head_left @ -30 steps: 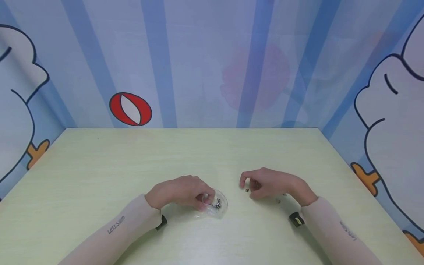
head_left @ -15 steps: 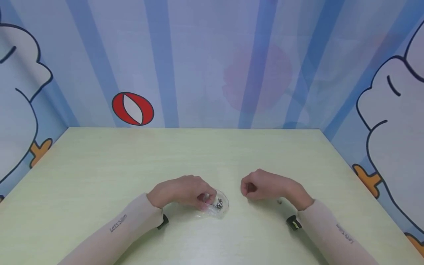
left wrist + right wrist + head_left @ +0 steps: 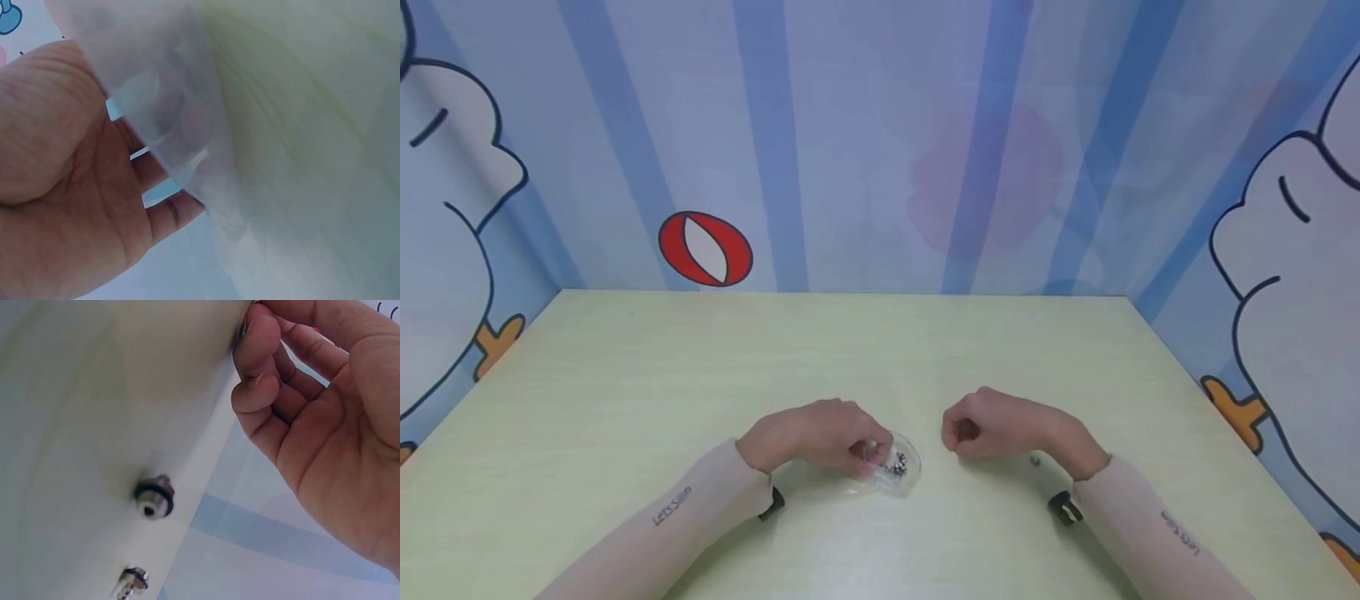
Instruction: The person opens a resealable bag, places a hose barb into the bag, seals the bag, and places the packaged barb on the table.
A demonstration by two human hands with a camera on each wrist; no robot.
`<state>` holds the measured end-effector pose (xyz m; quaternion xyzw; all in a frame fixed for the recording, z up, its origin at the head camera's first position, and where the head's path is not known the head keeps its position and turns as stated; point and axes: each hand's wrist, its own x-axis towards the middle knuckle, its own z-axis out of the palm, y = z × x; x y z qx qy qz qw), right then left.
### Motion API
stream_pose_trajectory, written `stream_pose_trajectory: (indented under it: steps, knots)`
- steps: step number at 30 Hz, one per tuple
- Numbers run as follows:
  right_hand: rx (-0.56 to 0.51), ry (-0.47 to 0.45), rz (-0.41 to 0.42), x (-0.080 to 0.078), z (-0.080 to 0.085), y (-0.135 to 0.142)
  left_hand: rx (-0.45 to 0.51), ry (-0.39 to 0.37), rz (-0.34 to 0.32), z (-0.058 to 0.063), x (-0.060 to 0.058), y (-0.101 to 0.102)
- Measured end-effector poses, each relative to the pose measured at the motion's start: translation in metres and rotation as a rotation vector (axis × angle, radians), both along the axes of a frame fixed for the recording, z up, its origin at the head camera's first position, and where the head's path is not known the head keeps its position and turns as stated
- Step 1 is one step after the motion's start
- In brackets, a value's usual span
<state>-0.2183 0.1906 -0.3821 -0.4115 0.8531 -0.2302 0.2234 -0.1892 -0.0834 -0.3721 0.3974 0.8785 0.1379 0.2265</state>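
Note:
My left hand grips the near-left side of a clear plastic container, its fingertips at the rim. Inside lie several small silvery metal pieces. In the left wrist view, translucent plastic covers part of the fingers. To the right, my right hand is low over the table with thumb and index finger pinched together. The right wrist view shows a dark metal bit between those fingertips, mostly hidden. Beside that hand lie two small metal fittings, one with a black ring and another lower down.
The pale wooden table meets a blue striped backdrop with cartoon prints at its far edge. A dark wrist camera hangs under the right sleeve, and another under the left.
The right thumb and index finger, apart over a small metal fitting a second ago, have come together on it. The left hand still grips the container. The head view has shifted slightly.

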Motion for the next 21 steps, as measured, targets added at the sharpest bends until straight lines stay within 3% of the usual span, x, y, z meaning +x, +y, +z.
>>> stream_pose_trajectory:
  steps: [15,21]
  knots:
    - [-0.001,-0.003,0.028,0.004,0.005,-0.01,0.013,0.009,-0.009,0.0,0.0,-0.002]
    - [-0.057,0.021,0.092,0.002,0.008,-0.018,0.003,0.016,-0.007,-0.001,-0.001,-0.002]
